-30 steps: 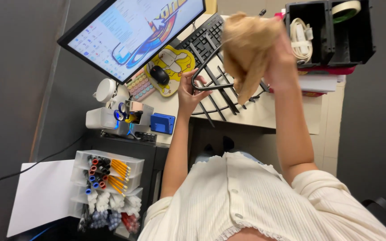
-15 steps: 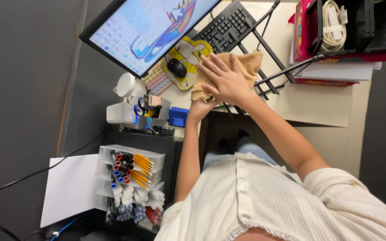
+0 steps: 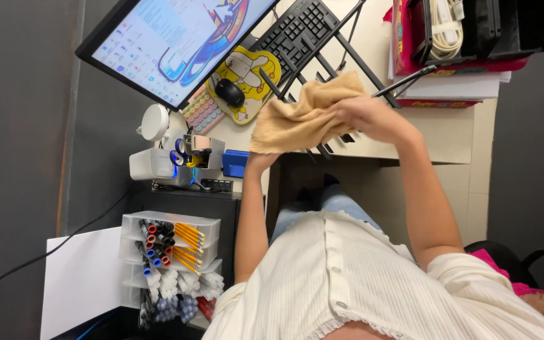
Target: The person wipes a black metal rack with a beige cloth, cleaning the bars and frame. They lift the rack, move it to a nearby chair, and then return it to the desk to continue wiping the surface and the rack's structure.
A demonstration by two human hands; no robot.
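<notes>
My right hand (image 3: 368, 116) is closed on a tan cloth (image 3: 300, 119) and holds it over the desk edge. The cloth hangs leftward and covers my left hand; only its wrist (image 3: 260, 162) shows below the cloth. A black wire rack (image 3: 355, 55) slants just behind the cloth, with its bars running up toward the keyboard (image 3: 294, 28). Whether my left hand grips the rack is hidden by the cloth.
A tilted monitor (image 3: 171, 38) stands at upper left, with a black mouse (image 3: 226, 92) on a yellow pad and a pastel keypad (image 3: 201, 112). A black desk organiser (image 3: 492, 28) sits on stacked books at upper right. Clear drawers of pens and pencils (image 3: 168, 242) stand lower left beside a white sheet (image 3: 83, 277).
My right hand went from raised, to pressing the cloth flat on the rack, to gripping it by its right end. The cloth now drapes over my left hand.
</notes>
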